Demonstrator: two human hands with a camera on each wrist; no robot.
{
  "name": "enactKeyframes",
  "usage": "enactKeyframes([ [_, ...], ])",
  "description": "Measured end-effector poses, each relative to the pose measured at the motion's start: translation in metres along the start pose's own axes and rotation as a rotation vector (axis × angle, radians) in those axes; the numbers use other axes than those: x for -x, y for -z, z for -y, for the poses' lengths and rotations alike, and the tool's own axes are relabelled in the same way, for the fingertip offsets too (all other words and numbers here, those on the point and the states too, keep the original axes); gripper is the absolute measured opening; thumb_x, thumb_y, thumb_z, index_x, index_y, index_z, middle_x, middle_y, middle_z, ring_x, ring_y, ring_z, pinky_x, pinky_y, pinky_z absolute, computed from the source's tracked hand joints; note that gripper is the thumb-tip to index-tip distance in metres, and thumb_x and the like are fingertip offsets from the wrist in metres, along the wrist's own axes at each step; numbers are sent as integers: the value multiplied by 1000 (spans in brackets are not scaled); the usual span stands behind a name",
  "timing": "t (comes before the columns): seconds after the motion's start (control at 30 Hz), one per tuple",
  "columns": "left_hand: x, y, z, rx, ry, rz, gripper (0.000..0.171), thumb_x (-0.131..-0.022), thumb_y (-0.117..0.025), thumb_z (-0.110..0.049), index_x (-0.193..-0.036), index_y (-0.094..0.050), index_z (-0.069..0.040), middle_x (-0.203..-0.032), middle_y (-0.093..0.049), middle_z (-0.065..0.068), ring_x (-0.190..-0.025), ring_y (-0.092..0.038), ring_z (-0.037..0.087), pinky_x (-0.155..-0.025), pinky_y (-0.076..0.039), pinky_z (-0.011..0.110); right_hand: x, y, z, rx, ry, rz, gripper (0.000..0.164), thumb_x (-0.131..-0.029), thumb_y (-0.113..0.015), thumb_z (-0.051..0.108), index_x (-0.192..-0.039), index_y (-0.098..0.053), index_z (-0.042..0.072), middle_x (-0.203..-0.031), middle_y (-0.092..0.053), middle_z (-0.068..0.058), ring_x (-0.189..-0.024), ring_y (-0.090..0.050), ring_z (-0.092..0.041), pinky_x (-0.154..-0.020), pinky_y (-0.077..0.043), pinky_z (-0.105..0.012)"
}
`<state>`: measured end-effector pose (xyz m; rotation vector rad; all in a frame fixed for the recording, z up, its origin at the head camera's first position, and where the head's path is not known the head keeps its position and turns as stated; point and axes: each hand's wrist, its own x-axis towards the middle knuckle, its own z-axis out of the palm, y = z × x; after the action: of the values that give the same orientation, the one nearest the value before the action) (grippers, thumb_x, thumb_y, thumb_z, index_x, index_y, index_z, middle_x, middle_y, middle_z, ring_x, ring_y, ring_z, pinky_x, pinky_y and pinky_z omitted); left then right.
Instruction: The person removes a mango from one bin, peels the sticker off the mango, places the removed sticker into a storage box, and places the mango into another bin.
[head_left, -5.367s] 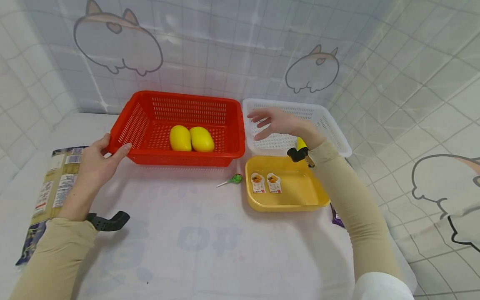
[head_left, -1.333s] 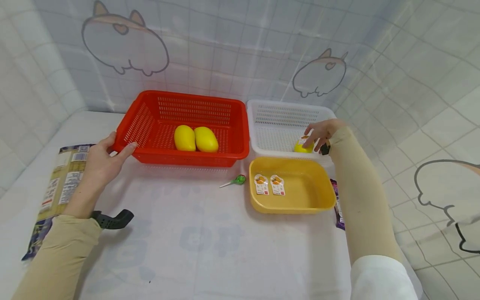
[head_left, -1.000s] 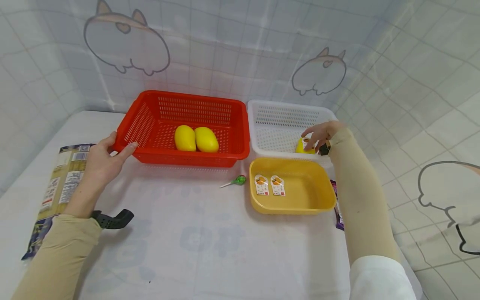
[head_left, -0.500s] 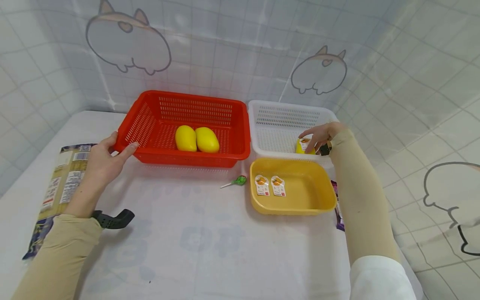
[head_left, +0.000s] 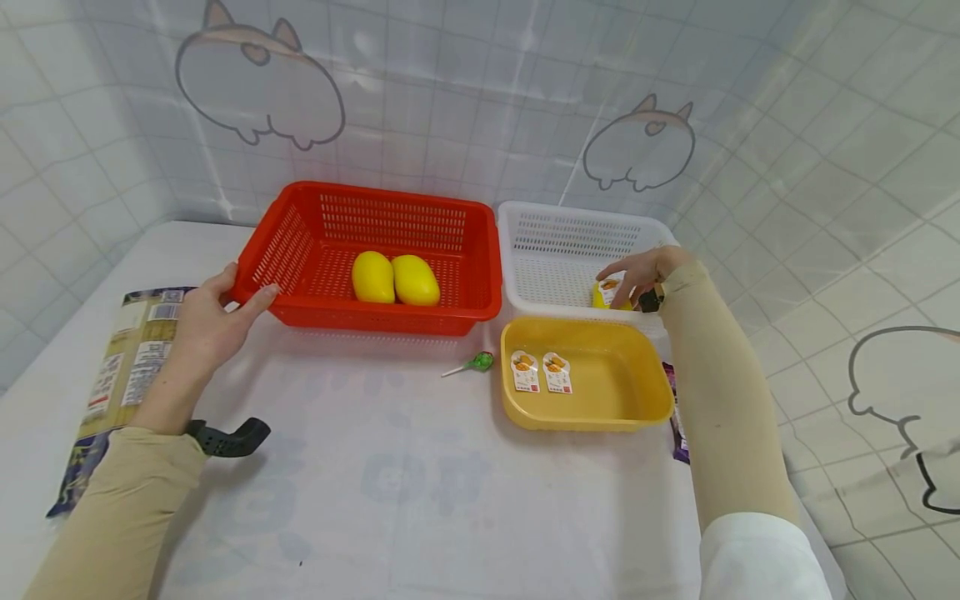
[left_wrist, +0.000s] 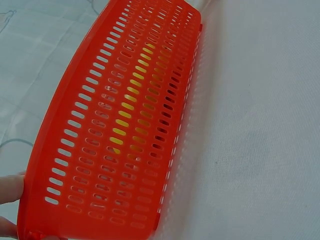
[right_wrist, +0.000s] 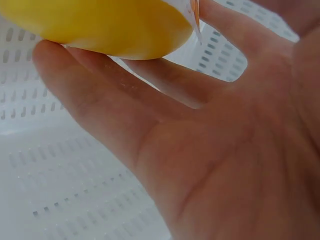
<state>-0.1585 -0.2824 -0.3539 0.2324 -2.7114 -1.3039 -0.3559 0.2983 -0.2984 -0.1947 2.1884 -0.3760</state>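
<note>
My left hand (head_left: 212, 321) grips the front left corner of the red basket (head_left: 375, 317), its thumb over the rim. In the left wrist view only fingertips (left_wrist: 11, 189) show at the rim. Two yellow mangoes (head_left: 394, 279) lie side by side in this basket. Over the front right of the white basket (head_left: 551, 275), my right hand (head_left: 645, 271) holds a third yellow mango (head_left: 600, 297) between thumb and fingers. A white picture sticker (head_left: 610, 287) shows on it. The right wrist view has several fingers against the mango (right_wrist: 115, 30); its top is cut off.
A yellow basin (head_left: 600, 383) with two picture stickers (head_left: 542, 372) stands in front of the white basket. Left of it lies a green lollipop (head_left: 480, 362). A purple packet (head_left: 678, 425) is partly behind the right arm. At far left lies a long noodle-like packet (head_left: 112, 383).
My right hand has come down from above the white basket onto the mango. Over the last second the mango and its sticker turned slightly under the fingers. The left hand stayed at the red basket's corner.
</note>
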Motion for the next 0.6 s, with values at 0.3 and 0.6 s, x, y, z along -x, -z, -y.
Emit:
enactKeyframes([
  [0.3,1,0,-1,-2,-3,-7,90,-98,-45,-60,-159,-5,-8,-165,-16,21,-144,-28,46,-101,-51,50,4,3,2,-41,-8,-1,88,-92,-74,24,-160,-19,14,-160,-26,-26,-113,-64,-27,-87,-59,-33],
  [0.6,1,1,-1,-15,3,0,89,-98,-45,-60,-159,-5,-9,-164,-19,22,-142,-30,46,-101,-49,50,13,4,4,-124,13,-23,91,-91,-74,21,-161,-16,17,-162,-24,-21,-111,-64,-28,-89,-59,-34],
])
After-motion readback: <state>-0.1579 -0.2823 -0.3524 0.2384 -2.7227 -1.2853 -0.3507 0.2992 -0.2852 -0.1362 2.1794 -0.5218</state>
